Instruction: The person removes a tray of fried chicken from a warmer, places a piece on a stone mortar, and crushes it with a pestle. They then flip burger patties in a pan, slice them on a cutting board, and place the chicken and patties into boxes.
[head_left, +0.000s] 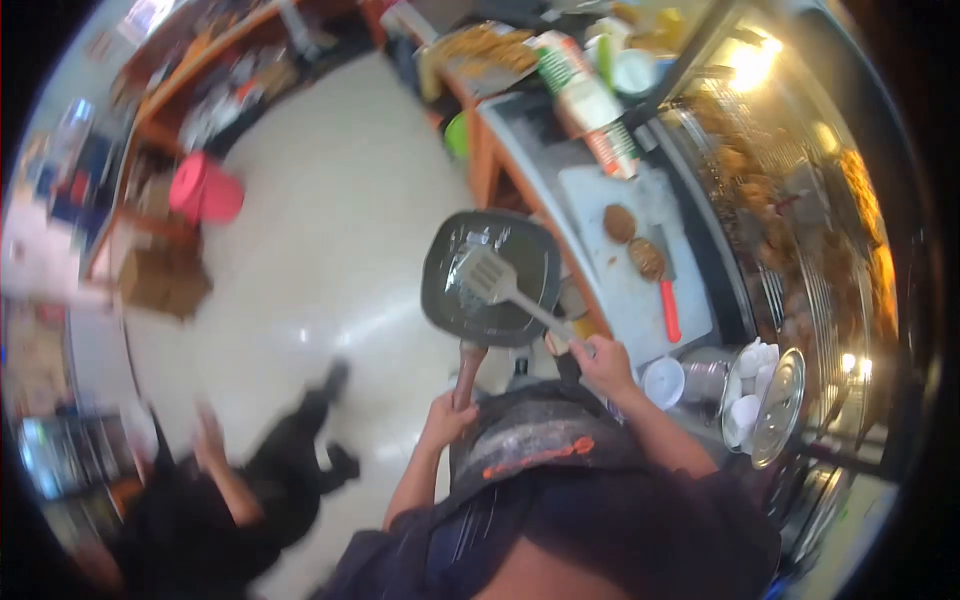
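Observation:
My left hand [447,418] is wrapped round the brown handle of a dark square pan [440,290], held out in front of my body over the floor. The pan's inside looks shiny. My right hand [605,370] grips a spatula [525,300], whose slotted head lies over the inside of the pan. To the right, on a white cutting board [625,300], are a brown round piece [619,223], a second brown piece [646,258] and a knife with a red handle [669,311].
A person in dark clothes [200,510] is at the lower left. A red bucket [205,188] and a cardboard box [160,280] stand on the left. Near the board are a white cup [663,382], a pot of eggs [745,400] and a lit glass food case [790,200].

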